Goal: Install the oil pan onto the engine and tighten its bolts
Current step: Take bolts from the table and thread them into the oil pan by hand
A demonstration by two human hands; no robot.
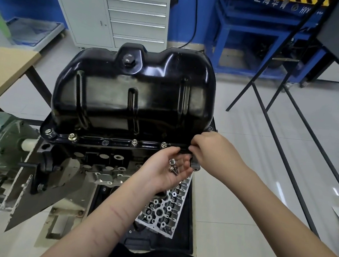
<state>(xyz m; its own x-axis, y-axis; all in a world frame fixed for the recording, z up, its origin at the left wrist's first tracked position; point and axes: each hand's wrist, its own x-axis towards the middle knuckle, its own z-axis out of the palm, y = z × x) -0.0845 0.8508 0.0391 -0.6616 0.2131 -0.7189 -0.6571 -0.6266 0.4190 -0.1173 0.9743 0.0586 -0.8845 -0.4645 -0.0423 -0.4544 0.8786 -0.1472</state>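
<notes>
Oil pan (pixel 135 92), glossy black, sits upside-down on the engine (pixel 99 163) at the middle of the view, its drain plug (pixel 128 60) up at 12 o'clock and its flange running along the near edge.

At 9 o'clock a green gearbox (pixel 0 139) of the engine stand lies beside the flange's left corner. Along the flange, four bolts stand in their holes: one at the left corner (pixel 48 131), the next just beside it (pixel 71 136), then two more past the middle (pixel 134 142) and (pixel 163 144). One hole (pixel 105 142) between the second and third shows no bolt.

Below the flange, toward 6 o'clock, a cylinder head (pixel 167 207) lies on a black tray (pixel 188 223) on the floor.

The left hand (pixel 166 169) is held palm up just under the flange, fingers loosely cupped around a few loose bolts (pixel 173 166) that rest in the palm. Just to its right, at about 3 o'clock from the pan's centre, the right hand (pixel 210 151) reaches to the flange's right end with fingertips drawn together in a pinch; what they pinch is hidden by the fingers, possibly a bolt.

Far behind, at 12 o'clock, stands a grey drawer cabinet (pixel 117 17), and at 1 o'clock a blue steel frame (pixel 256 33).
</notes>
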